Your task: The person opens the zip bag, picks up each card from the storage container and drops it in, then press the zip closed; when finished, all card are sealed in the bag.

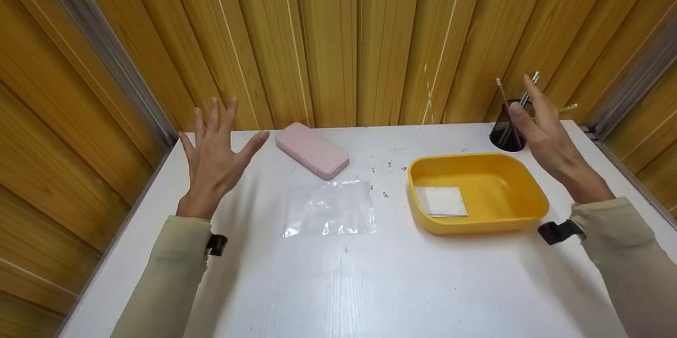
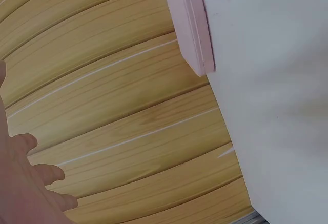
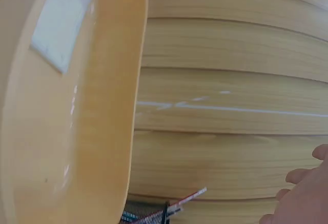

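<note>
My left hand is raised over the table's left side with fingers spread, holding nothing. The nearest thing to it is a pink pencil case, lying slantwise by the back edge. On the right, my right hand hovers with straight fingers and thumb apart, and it too holds nothing. In the head view it overlaps a black mesh pen holder with several pencils in it. Just below that hand stands a yellow bin. Inside its left end lies a white square stack. A transparent plastic bag lies flat between the hands.
The white table meets a wood-patterned wall at its back edge. Small dark marks dot the tabletop between the pencil case and the bin. Metal posts stand at both back corners.
</note>
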A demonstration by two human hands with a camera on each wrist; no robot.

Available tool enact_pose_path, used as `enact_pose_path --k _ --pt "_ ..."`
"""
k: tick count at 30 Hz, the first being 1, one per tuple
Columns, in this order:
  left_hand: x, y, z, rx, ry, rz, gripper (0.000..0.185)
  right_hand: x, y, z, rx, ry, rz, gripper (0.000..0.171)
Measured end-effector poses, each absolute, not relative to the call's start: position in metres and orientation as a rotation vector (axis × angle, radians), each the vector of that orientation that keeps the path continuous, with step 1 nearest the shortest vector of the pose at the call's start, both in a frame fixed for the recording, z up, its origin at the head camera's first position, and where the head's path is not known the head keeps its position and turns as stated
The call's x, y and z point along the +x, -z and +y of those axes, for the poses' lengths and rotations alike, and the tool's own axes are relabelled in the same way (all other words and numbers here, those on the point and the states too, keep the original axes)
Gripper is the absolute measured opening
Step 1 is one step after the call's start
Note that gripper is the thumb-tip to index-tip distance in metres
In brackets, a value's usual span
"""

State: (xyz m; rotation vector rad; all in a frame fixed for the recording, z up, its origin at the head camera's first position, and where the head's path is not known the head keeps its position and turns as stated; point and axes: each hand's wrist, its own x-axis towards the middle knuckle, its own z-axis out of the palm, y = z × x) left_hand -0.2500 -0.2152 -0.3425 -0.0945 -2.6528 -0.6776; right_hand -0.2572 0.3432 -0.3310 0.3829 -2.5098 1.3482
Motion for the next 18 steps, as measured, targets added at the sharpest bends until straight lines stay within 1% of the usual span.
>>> enact_pose_path --k 9,18 --pt "-0.251 0.345 -0.193 -0.091 0.788 -2.604 0.095 -0.249 0.331 0.318 0.350 -1.550 -2.422 0.071" --pt "-0.250 0.357 -0.174 -0.103 0.906 -2.568 0.090 -0.247 0.338 0.287 0.421 -1.705 -2.317 0.070"
